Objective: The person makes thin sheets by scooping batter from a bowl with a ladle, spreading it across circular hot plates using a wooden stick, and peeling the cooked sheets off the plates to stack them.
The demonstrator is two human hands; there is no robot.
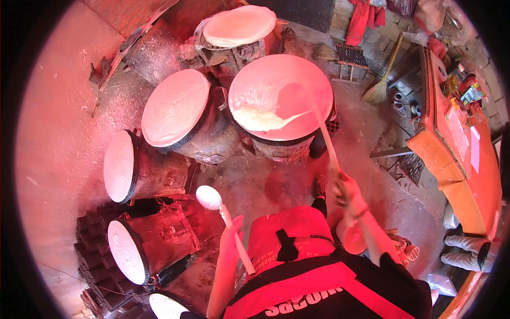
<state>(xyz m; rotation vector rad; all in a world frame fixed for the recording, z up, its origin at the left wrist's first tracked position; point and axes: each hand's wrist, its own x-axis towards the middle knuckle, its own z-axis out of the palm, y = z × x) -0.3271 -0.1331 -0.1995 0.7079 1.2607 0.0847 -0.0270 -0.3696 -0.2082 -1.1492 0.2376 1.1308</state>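
Note:
My left hand (pixel 230 234) is closed around the wooden handle of a ladle (pixel 209 197), whose round bowl is coated white and held in the air near my apron. My right hand (pixel 348 194) grips a long wooden stick (pixel 330 149) that reaches forward over the large round griddle (pixel 313 72). The stick's far end is blurred, so its shape is unclear. On that griddle lies a thick pale streak of batter (pixel 260 119), tapering to a point toward the stick. A smooth, darker round patch shows above the streak.
Several drum stoves with pale-covered round tops curve round my left, including one (pixel 178 109) beside the large griddle and one (pixel 119 167) farther left. Another top (pixel 239 25) sits behind. A broom (pixel 378 90) leans at the right, near an orange-covered table (pixel 451 159). Cylindrical briquettes (pixel 409 252) lie by my right arm.

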